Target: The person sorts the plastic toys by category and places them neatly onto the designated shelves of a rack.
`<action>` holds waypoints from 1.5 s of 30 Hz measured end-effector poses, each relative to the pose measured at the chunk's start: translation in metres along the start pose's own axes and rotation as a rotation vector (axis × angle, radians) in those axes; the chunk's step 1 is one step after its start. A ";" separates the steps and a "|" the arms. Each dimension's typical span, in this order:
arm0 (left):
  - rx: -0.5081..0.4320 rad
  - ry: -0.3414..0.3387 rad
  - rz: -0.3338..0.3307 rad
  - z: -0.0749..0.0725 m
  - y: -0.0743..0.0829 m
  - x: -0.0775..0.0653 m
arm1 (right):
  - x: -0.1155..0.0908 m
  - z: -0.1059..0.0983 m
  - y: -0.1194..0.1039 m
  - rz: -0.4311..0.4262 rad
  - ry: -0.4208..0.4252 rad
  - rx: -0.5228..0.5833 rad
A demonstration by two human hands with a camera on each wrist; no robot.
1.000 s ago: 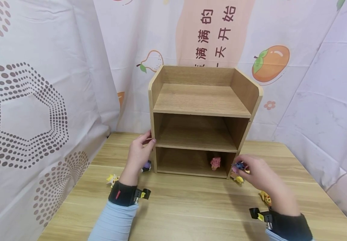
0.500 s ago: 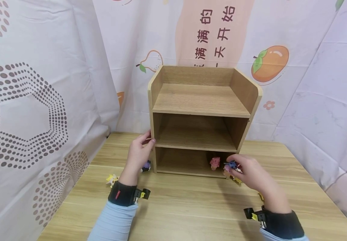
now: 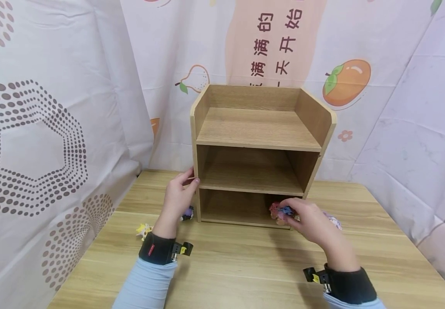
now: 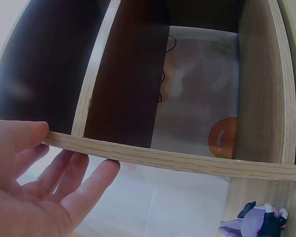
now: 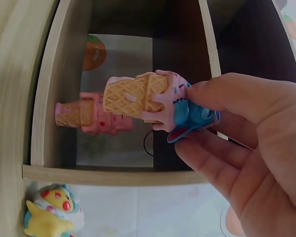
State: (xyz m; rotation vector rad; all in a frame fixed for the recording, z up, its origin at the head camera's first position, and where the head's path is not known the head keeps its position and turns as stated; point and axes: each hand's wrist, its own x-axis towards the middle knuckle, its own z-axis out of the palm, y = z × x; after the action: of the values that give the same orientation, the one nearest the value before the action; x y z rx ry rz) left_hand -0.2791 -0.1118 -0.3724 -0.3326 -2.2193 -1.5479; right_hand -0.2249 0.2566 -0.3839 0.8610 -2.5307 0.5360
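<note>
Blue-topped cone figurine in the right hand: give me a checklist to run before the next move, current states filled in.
1. Right hand pinches the blue-topped cone figurine by its blue part: ok.
2. Left hand grips the side of the shelf unit: ok.
3. Held cone points downward: ok.
4. Pink cone figurine stands upright on the bottom board: ok.
5. Held cone stands on that board: not ok, it is held above it.
6. Gap between both figurines: cannot tell, they overlap in view.
</note>
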 end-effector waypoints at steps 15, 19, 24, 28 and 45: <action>-0.020 -0.002 -0.019 0.001 -0.002 0.000 | 0.012 0.022 -0.008 -0.002 -0.014 0.047; -0.012 0.002 -0.011 0.001 -0.001 -0.001 | 0.018 0.028 -0.012 0.002 -0.029 0.064; -0.002 0.003 0.003 0.001 0.000 0.000 | 0.023 0.036 -0.016 0.025 -0.023 0.068; 0.004 0.007 0.007 0.001 0.000 0.000 | 0.028 0.041 -0.019 0.011 -0.006 0.070; -0.006 0.004 -0.003 0.002 -0.004 0.001 | 0.044 0.064 -0.018 0.129 -0.040 0.069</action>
State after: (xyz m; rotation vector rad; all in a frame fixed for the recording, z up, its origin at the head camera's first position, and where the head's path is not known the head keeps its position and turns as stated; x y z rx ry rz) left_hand -0.2818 -0.1116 -0.3756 -0.3280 -2.2132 -1.5560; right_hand -0.2615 0.1917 -0.4118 0.7423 -2.6315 0.6556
